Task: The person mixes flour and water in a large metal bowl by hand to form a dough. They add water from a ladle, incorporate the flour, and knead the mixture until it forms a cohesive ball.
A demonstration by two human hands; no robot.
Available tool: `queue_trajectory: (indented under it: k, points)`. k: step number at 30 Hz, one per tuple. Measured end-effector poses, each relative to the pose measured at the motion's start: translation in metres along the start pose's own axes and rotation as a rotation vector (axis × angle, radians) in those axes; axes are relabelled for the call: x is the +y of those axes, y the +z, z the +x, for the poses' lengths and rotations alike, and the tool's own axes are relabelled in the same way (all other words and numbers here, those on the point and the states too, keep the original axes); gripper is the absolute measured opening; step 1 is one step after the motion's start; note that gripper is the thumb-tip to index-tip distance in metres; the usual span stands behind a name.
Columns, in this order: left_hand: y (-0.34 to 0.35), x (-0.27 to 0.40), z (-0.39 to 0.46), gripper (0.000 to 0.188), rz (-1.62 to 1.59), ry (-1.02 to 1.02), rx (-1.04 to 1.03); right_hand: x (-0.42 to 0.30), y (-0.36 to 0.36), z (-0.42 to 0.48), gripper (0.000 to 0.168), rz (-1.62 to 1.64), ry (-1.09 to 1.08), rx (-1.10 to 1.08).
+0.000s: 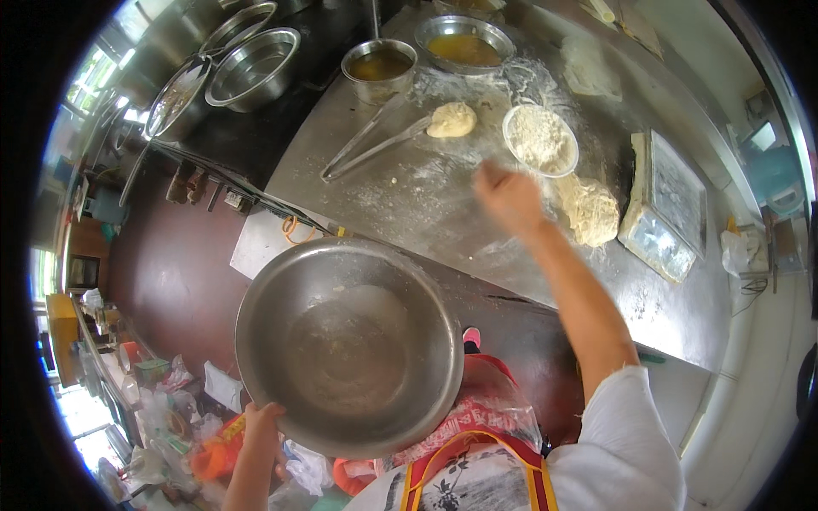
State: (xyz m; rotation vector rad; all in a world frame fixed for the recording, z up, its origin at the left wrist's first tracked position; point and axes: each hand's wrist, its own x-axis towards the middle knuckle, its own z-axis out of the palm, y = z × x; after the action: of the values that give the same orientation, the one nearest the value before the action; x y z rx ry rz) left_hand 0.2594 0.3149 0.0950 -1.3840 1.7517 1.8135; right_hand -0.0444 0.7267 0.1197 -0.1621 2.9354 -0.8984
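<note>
My left hand (263,425) grips the near left rim of a large steel basin (348,348), which shows a thin residue on its inside. Over the floured steel worktop (409,211) is my right hand (508,195), blurred and curled; whether it holds anything small cannot be told. Just beyond it stands a white bowl of flour (542,139). A larger lump of dough (591,213) lies to the right of that hand. Farther off, a small ball of dough (452,119) touches one tip of the metal tongs (367,150).
A steel pot (378,69) and a steel bowl (465,45) of yellowish liquid stand at the worktop's far side. A flour-dusted scale (664,204) is at right. Steel basins (254,69) sit at upper left. Plastic bags (166,415) are heaped at lower left.
</note>
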Motion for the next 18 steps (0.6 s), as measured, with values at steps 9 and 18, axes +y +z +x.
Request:
queue_trajectory:
  k: [9, 18]
  points:
    - [-0.02, 0.003, 0.003, 0.023, -0.023, -0.12, 0.04, -0.088, 0.023, 0.019, 0.021, 0.278, 0.218, -0.299]
    - [-0.042, -0.01, 0.029, 0.029, -0.074, -0.046, -0.031, -0.138, 0.085, 0.011, 0.023, 0.298, -0.412, -0.187]
